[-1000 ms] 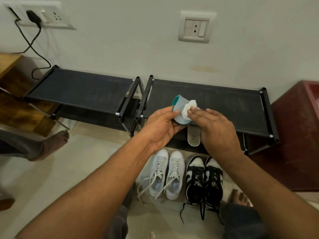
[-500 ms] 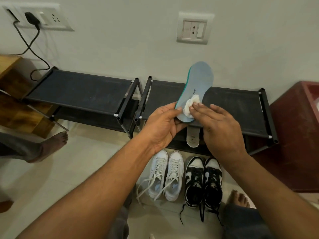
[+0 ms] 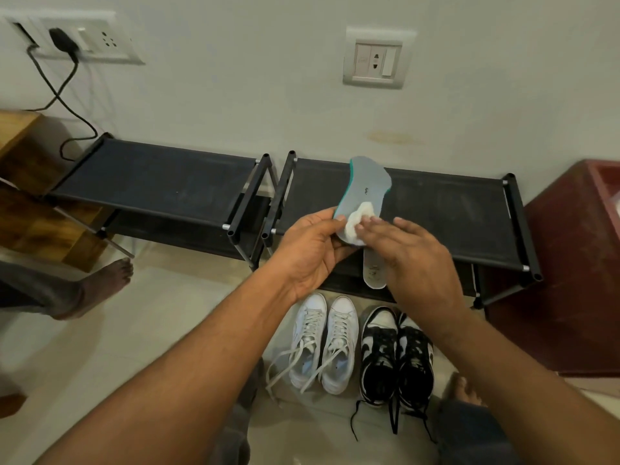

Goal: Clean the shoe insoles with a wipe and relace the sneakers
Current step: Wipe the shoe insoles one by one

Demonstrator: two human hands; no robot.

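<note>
**Insole held over the shoe rack, wipe pressed to its heel**

A pale wall (image 3: 235,95) and a light tiled floor (image 3: 117,347) filled most of the head view. Two black shoe racks stood side by side against the wall, the left rack (image 3: 161,182) and the right rack (image 3: 453,209) almost touching at their end posts. A dark red cabinet (image 3: 577,263) stood to the right of them and a wooden unit (image 3: 30,209) to the left.

On the floor in front of the right rack sat a pair of white sneakers (image 3: 323,344) with loose laces. A pair of black-and-white sneakers (image 3: 396,357) sat just beside them on the right, laces trailing toward the camera.

The left hand (image 3: 310,250) gripped a grey insole (image 3: 365,191) with a teal edge. Its thumb and fingers curled round the heel end, so the toe end rose tilted over the right rack's top shelf. The right hand (image 3: 416,256) lay open and nearly flat, its straight fingertips pressing a crumpled white wipe (image 3: 357,223) onto the insole near the heel.

A second insole (image 3: 374,273) lay on the right rack's lower shelf, partly hidden by the hands. A wall socket (image 3: 374,58) sat above the right rack. A charger (image 3: 62,38) was plugged in at the upper left, and its cable (image 3: 63,92) hung down.
</note>
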